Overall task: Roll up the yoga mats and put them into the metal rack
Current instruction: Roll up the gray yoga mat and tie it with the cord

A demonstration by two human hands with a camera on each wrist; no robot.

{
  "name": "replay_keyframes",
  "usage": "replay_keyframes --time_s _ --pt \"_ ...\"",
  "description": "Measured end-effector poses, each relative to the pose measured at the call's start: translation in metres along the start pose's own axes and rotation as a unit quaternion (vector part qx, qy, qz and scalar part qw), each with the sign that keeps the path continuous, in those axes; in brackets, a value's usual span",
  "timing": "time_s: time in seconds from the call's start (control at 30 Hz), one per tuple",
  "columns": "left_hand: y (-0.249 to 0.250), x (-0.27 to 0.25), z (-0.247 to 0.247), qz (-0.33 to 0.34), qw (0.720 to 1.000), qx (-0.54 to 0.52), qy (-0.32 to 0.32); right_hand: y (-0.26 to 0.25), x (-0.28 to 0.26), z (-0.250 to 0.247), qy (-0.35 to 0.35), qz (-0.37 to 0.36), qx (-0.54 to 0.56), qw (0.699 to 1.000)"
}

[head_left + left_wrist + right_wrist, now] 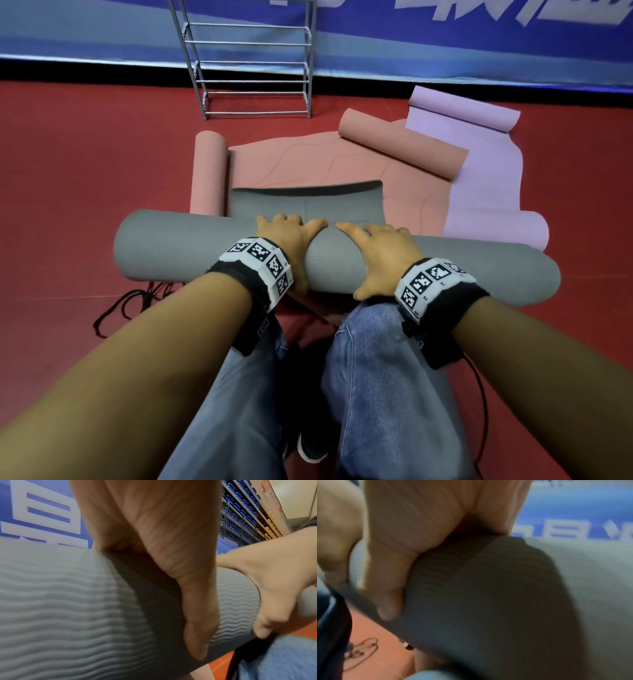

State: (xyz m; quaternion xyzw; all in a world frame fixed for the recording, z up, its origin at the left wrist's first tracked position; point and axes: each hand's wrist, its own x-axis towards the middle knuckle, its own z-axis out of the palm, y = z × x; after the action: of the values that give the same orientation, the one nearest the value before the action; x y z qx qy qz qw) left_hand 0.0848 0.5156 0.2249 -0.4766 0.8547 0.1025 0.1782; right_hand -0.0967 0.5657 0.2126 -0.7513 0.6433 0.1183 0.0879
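The grey yoga mat (191,246) lies across the red floor (68,154) just in front of the person's knees, rolled almost fully; a short flat tail extends on the far side. The left hand (291,240) and the right hand (380,253) rest side by side on the middle of the roll, the grip of each wrapped over it, fingers on the far side, thumbs on the near side. The pink mat (308,161) and the lilac mat (486,164) lie partly rolled beyond. The metal rack (253,61) stands at the far wall.
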Motion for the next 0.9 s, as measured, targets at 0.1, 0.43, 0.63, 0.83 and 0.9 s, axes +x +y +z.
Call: replay_keyframes --time_s 0.1,0.43,0.63,0.83,0.9 --pt "0.0 -0.007 -0.003 0.018 1.0 0.014 0.017 -0.003 -0.006 -0.012 0.003 -0.022 -0.022 1.0" --pt "-0.015 -0.023 -0.039 0.106 0.954 -0.236 -0.151 0.007 -0.029 -0.058 -0.124 -0.062 0.089 0.986" --pt "0.006 -0.045 -0.019 0.061 0.998 -0.007 -0.012 0.008 -0.018 -0.041 -0.154 -0.048 0.18 0.97" --pt "-0.012 -0.027 -0.025 0.055 0.986 -0.145 -0.062 0.01 -0.03 -0.035 -0.045 -0.051 0.11 0.992" --pt "-0.017 -0.019 -0.027 0.055 0.975 -0.192 -0.095 0.009 -0.035 -0.027 -0.033 -0.043 0.056 0.997"
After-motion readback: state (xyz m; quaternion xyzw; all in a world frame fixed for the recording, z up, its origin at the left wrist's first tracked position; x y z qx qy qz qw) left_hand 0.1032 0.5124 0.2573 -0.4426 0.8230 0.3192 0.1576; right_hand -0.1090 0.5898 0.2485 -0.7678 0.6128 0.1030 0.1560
